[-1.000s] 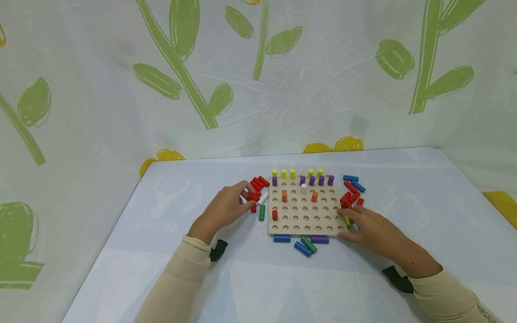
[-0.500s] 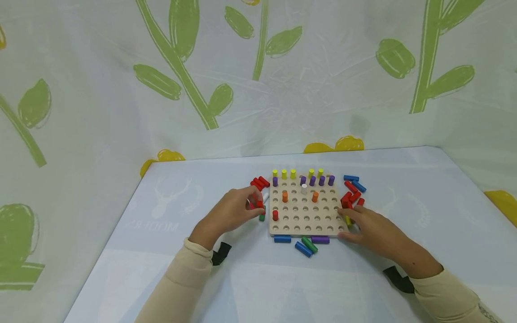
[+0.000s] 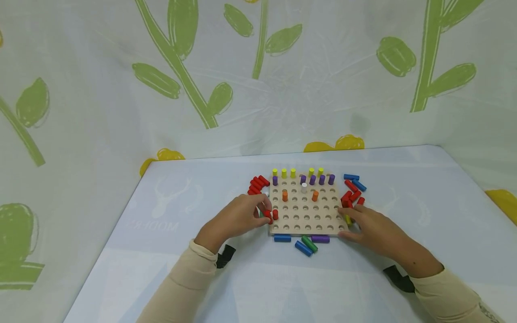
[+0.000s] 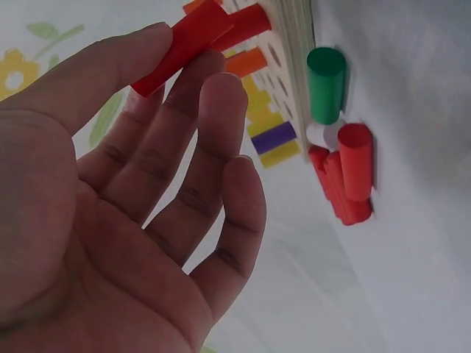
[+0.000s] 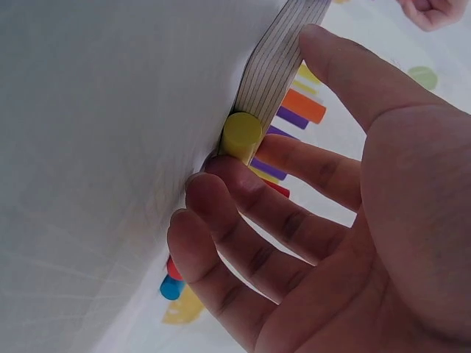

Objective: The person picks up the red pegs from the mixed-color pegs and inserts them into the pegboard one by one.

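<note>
My left hand [image 3: 238, 217] pinches a red peg [image 4: 184, 48] between thumb and fingers, tilted, at the left edge of the wooden pegboard [image 3: 290, 213]. Right beside it, a second red peg [image 3: 275, 214] stands in a hole of the left column. Yellow and purple pegs fill parts of the two far rows; a white peg [image 3: 304, 188] and two orange pegs stand nearer the middle. My right hand [image 3: 375, 229] holds the board's near right corner, thumb on the near edge and index finger on the right edge. A yellow peg [image 5: 243, 132] lies by those fingers, against the board.
Several loose red pegs [image 3: 256, 184] lie left of the board, with a green peg [image 4: 326, 84] and a white one partly hidden. Red and blue pegs [image 3: 358, 185] lie to the right. Before the near edge are blue, green and purple pegs [image 3: 320, 239].
My left hand has moved from the left pile toward the board, carrying the red peg rightward and nearer to me. My right hand has stayed at the corner.
</note>
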`<action>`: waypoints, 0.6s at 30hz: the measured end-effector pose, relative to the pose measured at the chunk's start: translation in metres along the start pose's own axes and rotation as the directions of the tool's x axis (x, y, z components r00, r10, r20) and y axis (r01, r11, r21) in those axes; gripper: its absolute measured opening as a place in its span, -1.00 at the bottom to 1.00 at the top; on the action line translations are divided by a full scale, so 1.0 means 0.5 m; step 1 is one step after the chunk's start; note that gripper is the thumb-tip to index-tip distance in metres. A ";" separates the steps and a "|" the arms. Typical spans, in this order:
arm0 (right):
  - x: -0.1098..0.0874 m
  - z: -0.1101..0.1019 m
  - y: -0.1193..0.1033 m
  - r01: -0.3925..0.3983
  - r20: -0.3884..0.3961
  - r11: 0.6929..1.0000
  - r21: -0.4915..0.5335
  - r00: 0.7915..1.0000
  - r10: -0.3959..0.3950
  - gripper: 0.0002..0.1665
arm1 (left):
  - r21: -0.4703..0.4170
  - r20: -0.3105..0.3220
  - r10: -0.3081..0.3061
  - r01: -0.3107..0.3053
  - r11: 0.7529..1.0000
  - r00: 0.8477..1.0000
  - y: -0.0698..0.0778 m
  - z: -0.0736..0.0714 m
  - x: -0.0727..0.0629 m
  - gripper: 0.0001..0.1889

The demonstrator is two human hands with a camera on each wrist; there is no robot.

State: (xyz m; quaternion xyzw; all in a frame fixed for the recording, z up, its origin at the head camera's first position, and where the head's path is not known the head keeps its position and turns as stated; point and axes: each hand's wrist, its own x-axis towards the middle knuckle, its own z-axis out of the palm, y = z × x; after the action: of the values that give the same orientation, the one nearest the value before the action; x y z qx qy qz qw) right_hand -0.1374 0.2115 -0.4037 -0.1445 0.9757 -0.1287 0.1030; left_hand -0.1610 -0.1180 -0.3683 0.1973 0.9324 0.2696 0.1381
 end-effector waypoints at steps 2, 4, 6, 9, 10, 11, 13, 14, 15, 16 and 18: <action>0.000 0.001 0.001 0.001 -0.002 1.000 -0.003 1.000 -0.001 -0.12 | 0.012 0.015 -0.005 0.005 1.000 1.000 0.003 0.006 0.001 -0.74; 0.000 0.001 0.001 0.004 -0.004 1.000 -0.005 1.000 -0.004 -0.12 | 0.021 0.026 -0.004 0.003 1.000 1.000 0.005 0.010 0.002 -0.74; 0.001 0.000 0.002 0.010 -0.007 1.000 -0.007 1.000 -0.010 -0.12 | 0.022 0.030 0.001 -0.001 1.000 1.000 0.007 0.012 0.002 -0.74; 0.001 -0.001 0.001 0.010 -0.006 1.000 -0.005 1.000 -0.010 -0.12 | 0.021 0.031 0.013 -0.014 1.000 0.999 0.009 0.013 0.001 -0.74; 0.001 -0.002 0.001 0.009 -0.004 1.000 -0.006 1.000 -0.009 -0.12 | 0.021 0.031 0.017 -0.017 1.000 0.999 0.010 0.013 0.000 -0.74; 0.001 -0.002 0.001 0.007 -0.002 1.000 -0.005 1.000 -0.007 -0.12 | 0.021 0.030 0.020 -0.021 1.000 0.999 0.010 0.013 0.000 -0.74; 0.001 -0.003 0.001 0.003 0.003 1.000 -0.003 1.000 -0.003 -0.11 | 0.021 0.030 0.023 -0.024 0.999 0.999 0.010 0.014 -0.001 -0.74; 0.001 -0.003 0.001 0.003 0.004 1.000 -0.003 1.000 -0.003 -0.11 | 0.019 0.031 0.024 -0.025 1.000 0.999 0.010 0.016 -0.001 -0.75; 0.001 -0.003 0.001 0.003 0.005 1.000 -0.003 1.000 -0.003 -0.10 | 0.018 0.031 0.024 -0.024 1.000 0.999 0.010 0.017 -0.001 -0.75; 0.000 -0.002 0.001 0.004 0.007 1.000 -0.004 1.000 -0.004 -0.09 | 0.017 0.031 0.023 -0.023 1.000 0.999 0.010 0.018 0.000 -0.76; 0.000 -0.002 0.002 0.007 0.007 1.000 -0.007 1.000 -0.007 -0.09 | 0.012 0.032 0.021 -0.021 1.000 0.999 0.011 0.020 0.000 -0.76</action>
State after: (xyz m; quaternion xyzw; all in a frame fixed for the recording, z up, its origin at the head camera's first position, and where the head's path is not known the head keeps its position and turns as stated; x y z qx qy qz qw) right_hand -0.1378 0.2126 -0.4031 -0.1487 0.9752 -0.1254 0.1052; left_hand -0.1559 -0.1092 -0.3738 0.2122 0.9296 0.2619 0.1489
